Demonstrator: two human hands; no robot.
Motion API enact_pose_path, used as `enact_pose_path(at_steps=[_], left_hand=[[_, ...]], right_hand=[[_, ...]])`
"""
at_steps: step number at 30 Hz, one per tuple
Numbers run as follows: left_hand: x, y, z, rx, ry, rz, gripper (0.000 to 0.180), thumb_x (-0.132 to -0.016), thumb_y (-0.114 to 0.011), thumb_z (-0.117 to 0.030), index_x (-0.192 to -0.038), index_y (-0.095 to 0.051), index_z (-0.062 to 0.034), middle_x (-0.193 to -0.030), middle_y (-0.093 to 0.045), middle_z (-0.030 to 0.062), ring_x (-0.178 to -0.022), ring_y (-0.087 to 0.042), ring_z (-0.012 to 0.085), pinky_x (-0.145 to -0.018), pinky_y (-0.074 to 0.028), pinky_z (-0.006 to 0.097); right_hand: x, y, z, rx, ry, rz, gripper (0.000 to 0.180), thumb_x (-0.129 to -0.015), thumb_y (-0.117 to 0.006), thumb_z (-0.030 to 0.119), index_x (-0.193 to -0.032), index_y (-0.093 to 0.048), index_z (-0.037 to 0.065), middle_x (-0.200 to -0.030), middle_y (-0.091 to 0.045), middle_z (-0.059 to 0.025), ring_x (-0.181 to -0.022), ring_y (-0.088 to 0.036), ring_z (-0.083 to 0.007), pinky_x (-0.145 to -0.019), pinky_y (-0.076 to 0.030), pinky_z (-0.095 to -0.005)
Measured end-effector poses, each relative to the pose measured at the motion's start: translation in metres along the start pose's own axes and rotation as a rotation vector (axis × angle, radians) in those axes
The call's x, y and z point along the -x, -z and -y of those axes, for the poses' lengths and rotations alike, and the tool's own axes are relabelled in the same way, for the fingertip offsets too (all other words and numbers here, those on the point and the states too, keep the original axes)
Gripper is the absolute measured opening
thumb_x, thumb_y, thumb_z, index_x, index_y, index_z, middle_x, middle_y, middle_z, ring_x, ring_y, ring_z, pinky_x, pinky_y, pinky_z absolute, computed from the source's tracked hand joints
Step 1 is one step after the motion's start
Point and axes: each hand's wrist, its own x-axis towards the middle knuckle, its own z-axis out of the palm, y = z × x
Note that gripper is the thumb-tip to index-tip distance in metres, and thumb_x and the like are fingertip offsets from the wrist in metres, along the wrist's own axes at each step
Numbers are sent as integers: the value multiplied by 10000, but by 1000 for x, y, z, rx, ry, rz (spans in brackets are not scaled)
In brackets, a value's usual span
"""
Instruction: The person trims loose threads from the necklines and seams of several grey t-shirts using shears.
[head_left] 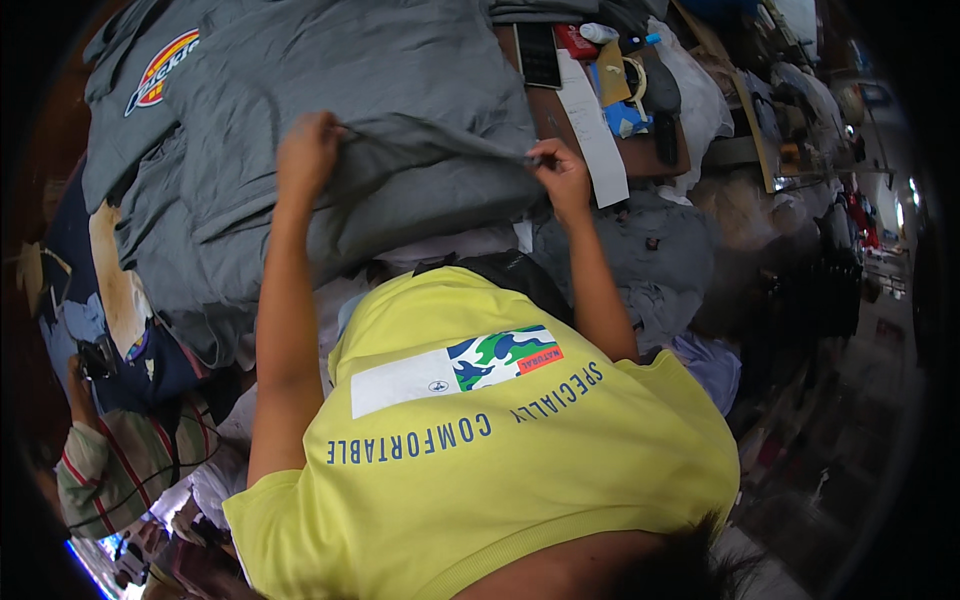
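A dark grey T-shirt (420, 60) with a round coloured print is spread over the surface in front of me, its cloth wrinkled. My left hand (308, 152), slightly blurred, pinches the shirt's raised edge near the middle. At the right end of that edge, my right hand (562, 178) grips the cloth between thumb and fingers. Between the two hands the edge is pulled taut and lifted, with a shadowed fold beneath it. More grey cloth hangs toward my lap.
Right of the shirt, a brown tabletop (550, 108) holds a phone (538, 55), a long white paper strip (592, 130), a tape roll (640, 80) and a blue packet (628, 120). Grey garments (650, 245) are heaped at my right. Another person's striped sleeve (125, 465) shows at lower left.
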Motion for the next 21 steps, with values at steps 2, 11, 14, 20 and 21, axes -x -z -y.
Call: enact_pose_path(at_steps=[2, 11, 14, 20, 21], left_hand=[[0, 30, 7, 141, 74, -266, 129, -840, -601, -179, -907, -605, -70, -823, -605, 110, -736, -601, 264, -651, -465, 366], [58, 13, 43, 565, 342, -353, 207, -820, -658, -204, -894, -635, -13, -730, -619, 49, -602, -575, 98, -534, -459, 248], [80, -13, -5, 789, 580, 41, 278, -827, -663, -253, -805, -639, 23, -675, -633, 81, -538, -598, 109, -496, -472, 225], [92, -51, -44, 669, 643, 100, 311, -775, -714, -266, -710, -603, 17, -631, -626, 73, -506, -592, 109, -485, -459, 228], [95, -48, -48, 665, 633, 61, 313, -769, -719, -265, -702, -597, 14, -629, -625, 71, -504, -588, 105, -482, -454, 228]], right_hand=[[9, -8, 29, -26, -50, 275, 176, -733, -587, -102, -871, -611, 4, -921, -581, -45, -903, -552, -138, -836, -426, -261], [23, 29, 7, 985, -140, 41, 178, -742, -650, 67, -895, -564, 41, -878, -598, -124, -848, -591, -305, -740, -467, -397], [26, 59, -9, 1175, -339, 35, 346, -743, -682, 115, -1034, -498, 80, -862, -600, -154, -893, -587, -366, -755, -461, -434], [10, 50, 3, 1174, -501, 73, 489, -734, -685, 100, -1170, -464, 76, -896, -629, -151, -828, -627, -354, -739, -485, -407], [9, 52, 2, 1071, -541, 69, 508, -738, -661, 63, -1199, -451, 69, -899, -631, -149, -840, -633, -325, -735, -488, -380]])
